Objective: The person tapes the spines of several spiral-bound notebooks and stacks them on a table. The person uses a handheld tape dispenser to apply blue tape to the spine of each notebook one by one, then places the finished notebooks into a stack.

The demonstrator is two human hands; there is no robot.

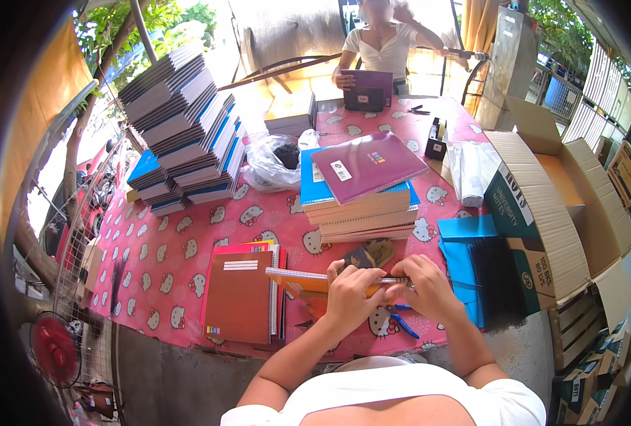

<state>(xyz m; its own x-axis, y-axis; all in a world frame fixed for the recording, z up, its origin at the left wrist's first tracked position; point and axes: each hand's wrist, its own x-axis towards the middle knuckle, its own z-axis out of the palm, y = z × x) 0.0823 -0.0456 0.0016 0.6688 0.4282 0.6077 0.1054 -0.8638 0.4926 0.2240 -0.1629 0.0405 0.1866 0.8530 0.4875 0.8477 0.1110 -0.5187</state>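
Tilted over the table's near edge is an orange spiral notebook, its bound edge running across in front of me. My left hand is closed around the notebook's middle. At the right end of that edge, my right hand pinches with thumb and fingers; the small part between them is mostly hidden. Blue-handled pliers lie on the table just below my hands. To the left rests a small stack topped by a brown notebook. Beyond my hands rises a stack of notebooks topped by a purple one.
Tall notebook piles lean at the left of the pink patterned tablecloth. Blue covers and black coils lie right, beside an open carton. A plastic bag sits mid-table. Across, another person holds a dark notebook.
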